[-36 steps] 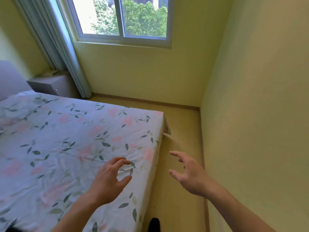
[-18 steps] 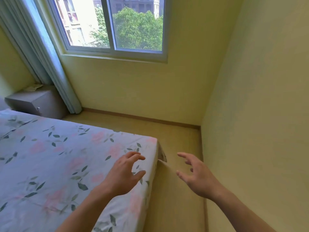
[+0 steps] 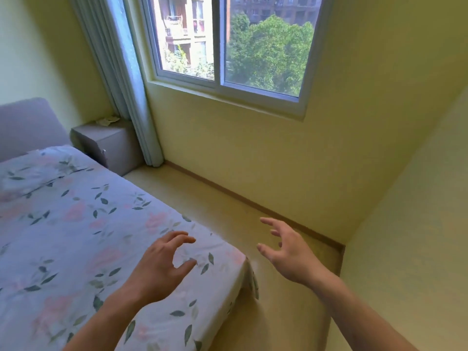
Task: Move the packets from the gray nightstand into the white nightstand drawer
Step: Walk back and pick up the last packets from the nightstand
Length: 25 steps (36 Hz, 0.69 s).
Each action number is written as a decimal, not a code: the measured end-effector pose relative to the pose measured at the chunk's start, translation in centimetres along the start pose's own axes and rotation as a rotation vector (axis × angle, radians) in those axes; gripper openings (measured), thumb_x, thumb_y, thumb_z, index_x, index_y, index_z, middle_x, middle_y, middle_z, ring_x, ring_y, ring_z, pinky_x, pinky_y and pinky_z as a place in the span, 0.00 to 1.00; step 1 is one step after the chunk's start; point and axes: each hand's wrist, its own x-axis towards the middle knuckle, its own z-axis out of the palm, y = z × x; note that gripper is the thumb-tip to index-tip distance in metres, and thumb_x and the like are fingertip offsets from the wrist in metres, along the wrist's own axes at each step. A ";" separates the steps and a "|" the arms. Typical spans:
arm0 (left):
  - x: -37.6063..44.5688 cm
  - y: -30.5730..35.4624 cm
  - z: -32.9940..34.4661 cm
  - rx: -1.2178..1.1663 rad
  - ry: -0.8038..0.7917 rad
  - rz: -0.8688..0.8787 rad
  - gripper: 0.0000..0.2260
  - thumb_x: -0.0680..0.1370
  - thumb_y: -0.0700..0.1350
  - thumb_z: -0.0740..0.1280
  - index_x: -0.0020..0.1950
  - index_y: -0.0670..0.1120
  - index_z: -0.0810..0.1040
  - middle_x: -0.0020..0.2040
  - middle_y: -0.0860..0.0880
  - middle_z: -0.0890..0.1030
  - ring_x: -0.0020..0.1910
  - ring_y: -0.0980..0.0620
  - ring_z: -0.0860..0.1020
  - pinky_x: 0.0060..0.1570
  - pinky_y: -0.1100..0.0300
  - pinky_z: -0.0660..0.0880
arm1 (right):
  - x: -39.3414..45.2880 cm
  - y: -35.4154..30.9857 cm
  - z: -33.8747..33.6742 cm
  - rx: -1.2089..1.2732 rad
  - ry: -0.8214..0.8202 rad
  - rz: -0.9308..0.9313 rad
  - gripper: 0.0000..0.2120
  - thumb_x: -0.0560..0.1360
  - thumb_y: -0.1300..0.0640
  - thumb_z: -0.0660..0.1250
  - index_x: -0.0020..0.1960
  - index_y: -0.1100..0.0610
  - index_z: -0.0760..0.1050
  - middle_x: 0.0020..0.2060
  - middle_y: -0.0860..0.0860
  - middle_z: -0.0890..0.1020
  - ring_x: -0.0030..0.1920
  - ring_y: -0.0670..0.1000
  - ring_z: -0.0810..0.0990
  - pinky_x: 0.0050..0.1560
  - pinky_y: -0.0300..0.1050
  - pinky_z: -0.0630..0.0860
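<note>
Two empty hands over the foot of a bed, gray nightstand far ahead to the left.

Well beyond the left hand (image 3: 162,267), the gray box-shaped nightstand (image 3: 111,145) stands partly hidden by the floral-print bed (image 3: 76,236); pale packets (image 3: 107,120) on its top surface are too small to make out. The left hand hovers over the bed corner, fingers loosely curled, holding nothing. The right hand (image 3: 288,254), over the yellow floor (image 3: 228,206), is spread and empty.

Matt cloth bedsheet (image 3: 76,224); smooth matt gray nightstand (image 3: 114,145).
</note>
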 end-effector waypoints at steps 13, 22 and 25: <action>20.8 0.1 4.2 -0.040 0.063 -0.197 0.18 0.76 0.53 0.72 0.65 0.59 0.76 0.66 0.62 0.71 0.67 0.58 0.71 0.65 0.62 0.65 | 22.4 5.7 -8.9 -0.051 -0.103 -0.082 0.31 0.76 0.47 0.72 0.76 0.41 0.64 0.72 0.37 0.70 0.70 0.39 0.69 0.72 0.45 0.69; 41.0 7.7 5.5 -0.100 0.069 -0.066 0.18 0.76 0.54 0.72 0.65 0.58 0.75 0.66 0.62 0.71 0.66 0.59 0.70 0.64 0.62 0.66 | 35.8 10.1 -18.0 -0.041 -0.053 -0.048 0.29 0.76 0.48 0.72 0.75 0.40 0.66 0.70 0.37 0.71 0.67 0.40 0.71 0.70 0.45 0.72; 46.8 9.3 6.4 -0.114 0.064 -0.042 0.19 0.76 0.55 0.71 0.66 0.59 0.74 0.67 0.63 0.70 0.67 0.60 0.68 0.66 0.63 0.65 | 41.6 11.2 -19.7 -0.035 -0.081 -0.062 0.29 0.77 0.49 0.72 0.74 0.40 0.65 0.71 0.38 0.70 0.67 0.40 0.71 0.70 0.46 0.72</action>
